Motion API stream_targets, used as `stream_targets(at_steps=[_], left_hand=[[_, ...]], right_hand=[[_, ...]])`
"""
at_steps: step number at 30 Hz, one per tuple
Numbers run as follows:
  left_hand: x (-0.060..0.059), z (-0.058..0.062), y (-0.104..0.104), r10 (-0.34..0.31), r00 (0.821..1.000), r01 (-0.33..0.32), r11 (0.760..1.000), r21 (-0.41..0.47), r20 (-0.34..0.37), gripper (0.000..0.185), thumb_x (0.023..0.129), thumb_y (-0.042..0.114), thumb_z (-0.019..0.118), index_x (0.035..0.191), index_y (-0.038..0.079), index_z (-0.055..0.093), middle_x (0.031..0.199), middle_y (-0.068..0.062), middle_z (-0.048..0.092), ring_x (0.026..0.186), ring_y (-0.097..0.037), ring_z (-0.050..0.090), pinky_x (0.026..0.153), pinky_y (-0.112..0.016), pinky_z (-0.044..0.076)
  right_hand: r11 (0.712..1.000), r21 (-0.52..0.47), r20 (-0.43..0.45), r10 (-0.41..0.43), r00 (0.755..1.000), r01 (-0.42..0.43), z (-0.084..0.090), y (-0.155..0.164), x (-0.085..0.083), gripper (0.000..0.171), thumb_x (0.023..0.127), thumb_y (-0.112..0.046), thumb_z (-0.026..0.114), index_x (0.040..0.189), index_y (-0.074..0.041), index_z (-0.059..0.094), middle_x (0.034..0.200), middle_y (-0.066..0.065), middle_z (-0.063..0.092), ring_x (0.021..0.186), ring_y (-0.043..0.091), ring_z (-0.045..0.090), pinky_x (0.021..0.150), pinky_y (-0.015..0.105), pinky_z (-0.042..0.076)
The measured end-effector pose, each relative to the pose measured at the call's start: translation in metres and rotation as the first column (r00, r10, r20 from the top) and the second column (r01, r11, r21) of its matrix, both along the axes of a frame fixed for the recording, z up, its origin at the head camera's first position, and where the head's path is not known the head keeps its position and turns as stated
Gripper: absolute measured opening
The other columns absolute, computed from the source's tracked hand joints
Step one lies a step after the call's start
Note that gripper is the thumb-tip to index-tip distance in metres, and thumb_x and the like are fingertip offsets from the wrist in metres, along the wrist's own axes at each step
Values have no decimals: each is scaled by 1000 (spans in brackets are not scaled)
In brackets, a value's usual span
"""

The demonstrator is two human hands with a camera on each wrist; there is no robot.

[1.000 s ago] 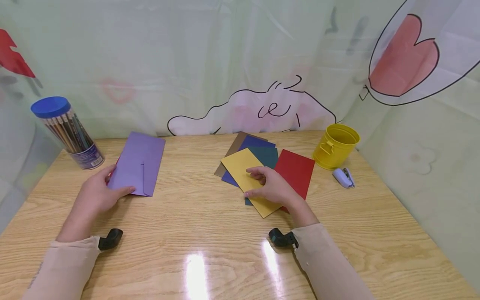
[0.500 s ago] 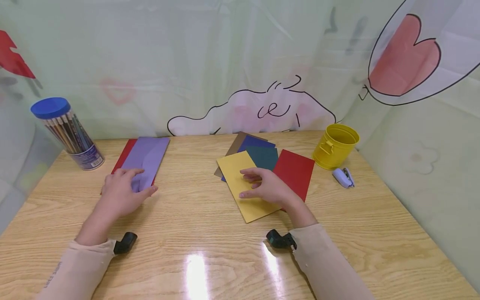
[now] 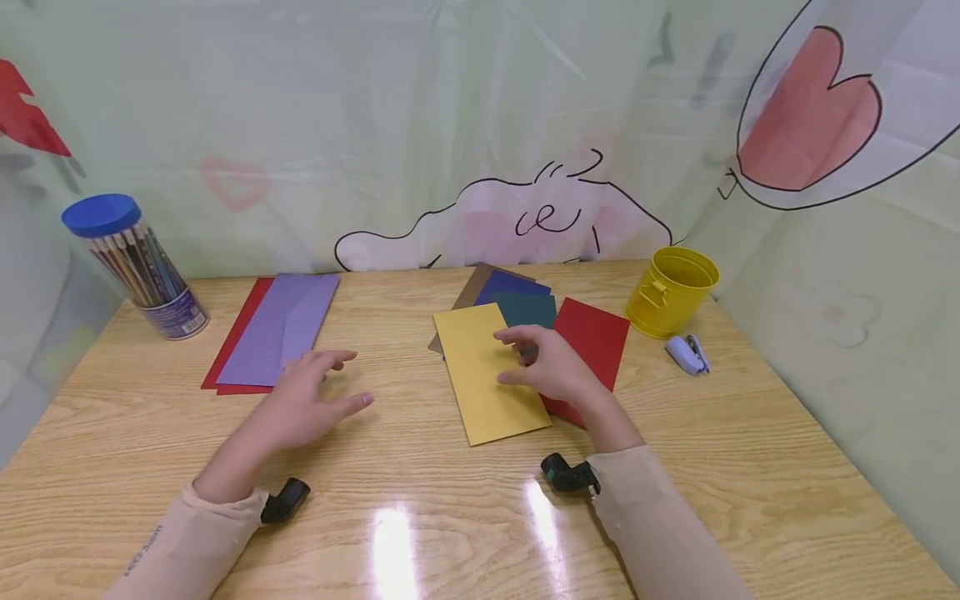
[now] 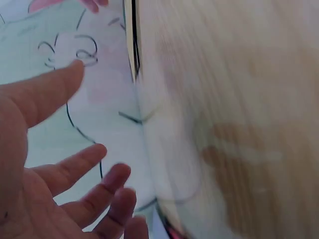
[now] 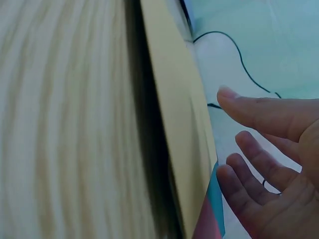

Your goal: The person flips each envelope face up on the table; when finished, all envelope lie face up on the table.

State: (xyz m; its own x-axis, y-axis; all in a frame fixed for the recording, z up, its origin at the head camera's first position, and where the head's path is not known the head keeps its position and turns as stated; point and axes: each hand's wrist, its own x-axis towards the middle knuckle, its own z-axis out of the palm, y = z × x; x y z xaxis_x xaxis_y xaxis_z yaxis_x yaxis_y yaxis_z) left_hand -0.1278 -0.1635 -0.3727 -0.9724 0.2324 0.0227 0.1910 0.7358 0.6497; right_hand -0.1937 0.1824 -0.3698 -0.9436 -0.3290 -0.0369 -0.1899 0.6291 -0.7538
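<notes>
Just right of a purple envelope [image 3: 277, 329], my left hand [image 3: 303, 408] hovers with spread fingers and holds nothing. That envelope lies over red paper [image 3: 231, 354], whose edges show at its left and bottom. My right hand [image 3: 555, 367] hangs over the right side of a yellow envelope [image 3: 480, 375], fingers loosely bent around nothing. In the right wrist view a gap separates its fingertips [image 5: 227, 94] from the yellow sheet [image 5: 174, 99]. Beneath and behind the yellow one lie a dark green envelope [image 3: 528, 310], a blue one [image 3: 517, 283] and a brown one [image 3: 474, 287].
A red envelope [image 3: 592, 342] lies right of the yellow one, partly behind my right hand. A yellow bucket [image 3: 663, 296] and a small lilac stapler [image 3: 684, 356] stand at the right. At the back left is a blue-lidded tub of pencils [image 3: 150, 267]. A printed curtain [image 3: 450, 125] closes off the back.
My left hand has let go of the purple envelope, now on the red paper, and moved right. The yellow envelope has turned and slid left and nearer; my right hand has lately drawn slightly right.
</notes>
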Motion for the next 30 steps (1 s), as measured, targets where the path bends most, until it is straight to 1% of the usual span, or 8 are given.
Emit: stream_targets(at_steps=[3,4,8,11,15,18,24,30], left_hand=[[1,-2,10,-53,998,52,997,53,26,73,91,43,74,146,3,48,132,-21,54,117,-40,49,94,-57,43],[2,-3,12,-68,997,65,996,65,38,74,91,43,74,146,3,47,131,-20,54,116,-40,51,94,-56,43],[5,-6,21,-103,990,96,992,79,94,79,89,44,76,150,5,44,130,-16,54,118,-37,51,100,-55,41],[7,-8,26,-125,985,114,989,90,123,80,88,44,77,151,7,43,130,-13,55,119,-35,50,102,-54,40],[10,-9,32,-165,976,153,984,90,143,81,87,45,78,151,8,43,131,-10,55,118,-31,48,102,-53,39],[11,-10,34,-181,972,171,982,80,146,82,87,46,78,151,8,44,132,-8,55,118,-30,48,102,-52,39],[12,-9,35,-184,971,173,981,86,153,82,87,45,79,151,8,44,133,-9,55,121,-31,49,103,-53,39],[13,-8,36,-170,972,159,984,74,165,82,86,44,80,151,9,44,134,-9,55,122,-31,49,102,-54,40]], right_hand=[[997,71,-3,-18,1000,18,-2,2,-1,61,80,-15,87,137,-13,63,138,14,57,118,38,56,90,45,54],[996,90,-1,-16,1000,16,-3,2,-1,62,80,-16,87,137,-13,63,139,14,56,121,38,54,92,46,53],[989,146,2,6,1000,-6,-7,2,-2,64,80,-19,88,138,-12,63,144,16,53,133,38,45,102,49,46],[985,169,2,23,1000,-23,-8,1,-3,64,80,-19,88,138,-11,62,144,16,53,137,37,41,105,51,42],[977,206,0,49,999,-48,-7,-2,0,65,80,-23,87,138,-10,62,143,16,53,136,36,42,106,51,41],[969,237,-6,74,997,-70,-6,-5,2,65,80,-26,87,137,-9,62,142,16,53,134,36,43,106,51,41],[953,291,-38,105,994,-89,-6,-11,6,63,80,-32,87,134,-11,65,136,14,55,128,34,44,102,50,44],[924,370,-82,138,987,-98,-7,-23,10,63,79,-39,87,132,-11,67,128,12,57,118,31,47,95,51,41]])
